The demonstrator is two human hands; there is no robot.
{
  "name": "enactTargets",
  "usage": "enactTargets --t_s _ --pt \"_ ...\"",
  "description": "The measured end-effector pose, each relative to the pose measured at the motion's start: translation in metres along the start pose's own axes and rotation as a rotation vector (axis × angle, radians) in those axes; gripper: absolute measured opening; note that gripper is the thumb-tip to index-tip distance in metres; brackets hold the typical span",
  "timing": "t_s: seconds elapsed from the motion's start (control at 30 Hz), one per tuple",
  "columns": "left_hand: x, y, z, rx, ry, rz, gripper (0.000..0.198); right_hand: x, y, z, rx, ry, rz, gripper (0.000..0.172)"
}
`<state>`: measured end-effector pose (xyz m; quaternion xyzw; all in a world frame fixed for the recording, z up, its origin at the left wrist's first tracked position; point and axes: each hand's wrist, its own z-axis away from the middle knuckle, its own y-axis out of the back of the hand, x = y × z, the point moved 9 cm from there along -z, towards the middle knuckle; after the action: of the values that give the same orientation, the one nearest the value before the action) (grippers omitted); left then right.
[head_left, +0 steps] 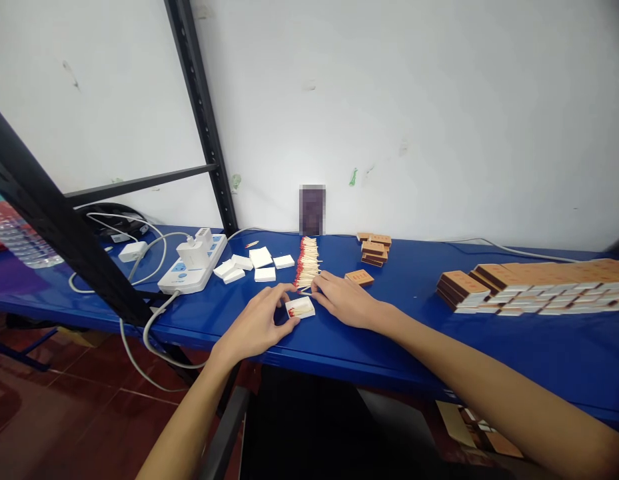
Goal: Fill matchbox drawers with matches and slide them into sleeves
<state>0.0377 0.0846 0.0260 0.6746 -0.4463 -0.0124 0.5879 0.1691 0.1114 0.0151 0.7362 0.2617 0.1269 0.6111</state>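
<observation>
A small white matchbox tray (308, 314) with some red-tipped matches in it rests near the table's front edge. My left hand (256, 321) curls round its left side, thumb at the near corner and other fingers at the far side. Its index fingertip reaches the near end of a long row of matches (309, 261) with red heads to the left. From the right, my right hand (345, 297) has its fingertips closed on matches at that same end; how many is hidden. Several white trays (260, 257) lie left of the row. A brown matchbox cover (360, 277) lies just beyond my right hand.
More brown covers (374, 251) are piled behind. A long stack of matchboxes (554, 283) fills the table's right side. On the left stand a power strip (194, 273) with white cables and a black shelf post (202, 100). A blurred dark rectangle (312, 210) is by the wall.
</observation>
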Motion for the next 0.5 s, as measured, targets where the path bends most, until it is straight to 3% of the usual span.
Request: enactTargets --t_s 0.17,0.3,0.4,0.5 --pt "0.0 0.0 0.0 0.006 -0.004 0.003 0.046 -0.006 0.01 0.0 0.03 0.003 0.143 0.021" --pt "-0.001 0.002 0.0 0.036 0.005 0.017 0.053 -0.029 0.029 0.004 0.152 0.133 0.224 0.025" --pt "0.0 0.003 0.0 0.041 0.003 0.02 0.055 -0.044 0.028 0.007 0.146 0.249 0.189 0.023" --pt "0.0 0.003 0.0 0.038 -0.005 0.01 0.053 -0.041 0.023 0.005 0.113 0.218 0.15 0.022"
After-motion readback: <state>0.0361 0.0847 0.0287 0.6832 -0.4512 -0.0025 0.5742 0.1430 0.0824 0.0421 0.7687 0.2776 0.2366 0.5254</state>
